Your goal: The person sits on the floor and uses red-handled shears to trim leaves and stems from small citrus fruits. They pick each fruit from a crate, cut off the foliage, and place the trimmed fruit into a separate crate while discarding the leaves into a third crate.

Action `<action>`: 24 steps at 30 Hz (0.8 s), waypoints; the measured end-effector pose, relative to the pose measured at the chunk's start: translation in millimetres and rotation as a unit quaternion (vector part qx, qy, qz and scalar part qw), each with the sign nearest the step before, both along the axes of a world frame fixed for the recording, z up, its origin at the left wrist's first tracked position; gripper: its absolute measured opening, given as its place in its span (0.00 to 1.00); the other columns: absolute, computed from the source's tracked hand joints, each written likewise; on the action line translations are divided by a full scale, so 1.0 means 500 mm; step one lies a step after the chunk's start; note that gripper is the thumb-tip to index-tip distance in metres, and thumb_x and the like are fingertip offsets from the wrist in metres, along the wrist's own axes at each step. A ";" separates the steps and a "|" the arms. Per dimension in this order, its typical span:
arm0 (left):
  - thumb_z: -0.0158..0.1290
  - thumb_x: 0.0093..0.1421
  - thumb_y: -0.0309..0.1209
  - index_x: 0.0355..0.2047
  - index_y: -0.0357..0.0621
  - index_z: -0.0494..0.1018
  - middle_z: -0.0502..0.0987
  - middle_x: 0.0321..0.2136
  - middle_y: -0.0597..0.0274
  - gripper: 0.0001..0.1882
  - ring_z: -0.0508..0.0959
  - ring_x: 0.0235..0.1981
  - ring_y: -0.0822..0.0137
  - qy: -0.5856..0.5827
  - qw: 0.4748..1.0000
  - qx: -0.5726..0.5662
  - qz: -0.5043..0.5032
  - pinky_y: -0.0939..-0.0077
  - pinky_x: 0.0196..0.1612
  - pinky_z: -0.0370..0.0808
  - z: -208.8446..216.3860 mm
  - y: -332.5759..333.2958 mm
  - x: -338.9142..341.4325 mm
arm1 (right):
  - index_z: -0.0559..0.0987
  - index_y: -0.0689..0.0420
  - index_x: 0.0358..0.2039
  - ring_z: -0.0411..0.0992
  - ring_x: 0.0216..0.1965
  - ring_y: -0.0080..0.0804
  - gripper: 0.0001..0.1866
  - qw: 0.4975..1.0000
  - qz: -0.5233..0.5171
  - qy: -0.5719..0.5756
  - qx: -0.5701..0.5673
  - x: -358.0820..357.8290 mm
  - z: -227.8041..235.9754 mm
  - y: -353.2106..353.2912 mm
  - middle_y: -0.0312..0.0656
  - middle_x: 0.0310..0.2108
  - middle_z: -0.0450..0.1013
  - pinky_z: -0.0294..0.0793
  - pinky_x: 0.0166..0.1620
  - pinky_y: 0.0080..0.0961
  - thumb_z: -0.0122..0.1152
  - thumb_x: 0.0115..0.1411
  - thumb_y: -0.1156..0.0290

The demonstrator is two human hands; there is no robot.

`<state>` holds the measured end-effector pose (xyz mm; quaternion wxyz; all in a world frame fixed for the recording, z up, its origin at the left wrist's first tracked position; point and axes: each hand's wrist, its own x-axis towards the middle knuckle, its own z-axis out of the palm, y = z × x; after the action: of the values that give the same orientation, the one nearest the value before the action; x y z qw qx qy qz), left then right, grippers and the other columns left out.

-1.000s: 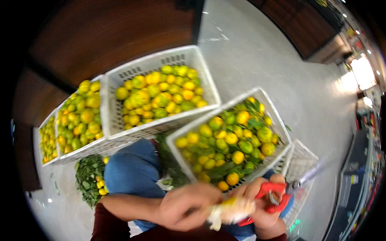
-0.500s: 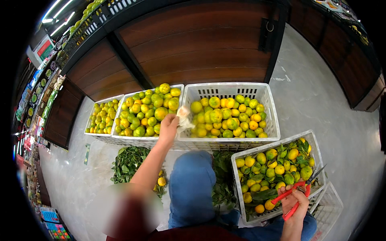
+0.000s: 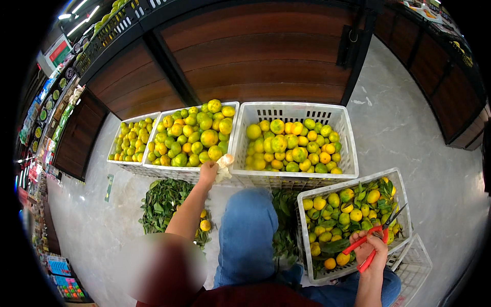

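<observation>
My knee [image 3: 247, 220] is the clock's centre. Near half past ten, my left hand [image 3: 206, 175] pinches a pale thing [image 3: 224, 165], close to the fruit crates [image 3: 296, 176]; what it is, I cannot tell. Near half past three, my right hand [image 3: 372, 253] grasps the scissors [image 3: 384, 231], beside the leafy crate [image 3: 305, 235]. Their blades [image 3: 394, 217] point to about one o'clock, perhaps to stay away from me. The fruit crates stand side by side, probably for easy reach.

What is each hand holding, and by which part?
The left hand holds a crumpled whitish item, its kind unclear, by its left side. The right hand holds red-handled scissors by the handles.
</observation>
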<state>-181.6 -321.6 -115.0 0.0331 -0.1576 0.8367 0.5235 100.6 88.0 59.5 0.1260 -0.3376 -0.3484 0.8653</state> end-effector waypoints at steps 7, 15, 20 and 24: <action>0.45 0.51 0.28 0.31 0.34 0.71 0.74 0.23 0.53 0.11 0.74 0.20 0.64 -0.025 0.996 -0.014 0.089 0.73 0.21 0.70 -0.009 0.003 -0.010 | 0.64 0.54 0.43 0.69 0.33 0.42 0.20 1.000 -0.005 0.012 -0.023 0.005 0.009 0.005 0.46 0.29 0.69 0.68 0.41 0.41 0.49 0.46 0.79; 0.49 0.46 0.29 0.33 0.37 0.69 0.72 0.28 0.45 0.13 0.72 0.30 0.47 0.149 0.939 -0.303 0.069 0.59 0.34 0.69 0.036 0.004 -0.032 | 0.65 0.55 0.40 0.69 0.34 0.42 0.17 0.998 -0.022 0.051 -0.034 0.025 0.036 0.016 0.46 0.29 0.70 0.68 0.42 0.40 0.50 0.46 0.79; 0.52 0.46 0.29 0.33 0.38 0.68 0.68 0.32 0.45 0.14 0.68 0.33 0.47 0.339 0.856 -0.388 0.040 0.56 0.38 0.65 0.173 0.130 -0.053 | 0.65 0.56 0.40 0.69 0.35 0.44 0.17 0.995 -0.044 0.076 -0.043 0.037 0.037 0.031 0.47 0.30 0.69 0.67 0.43 0.41 0.49 0.47 0.79; 0.50 0.48 0.27 0.35 0.37 0.68 0.69 0.31 0.48 0.13 0.70 0.32 0.51 0.366 0.868 -0.193 -0.274 0.62 0.37 0.67 0.285 0.334 -0.048 | 0.65 0.57 0.39 0.69 0.36 0.43 0.16 0.990 -0.081 0.103 -0.056 0.039 0.053 0.050 0.45 0.30 0.70 0.67 0.44 0.40 0.49 0.48 0.79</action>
<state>-205.7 -154.7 27.4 -0.1648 0.2777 0.8825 0.3419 119.9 112.9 86.0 0.2119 -0.2807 -0.2563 0.9004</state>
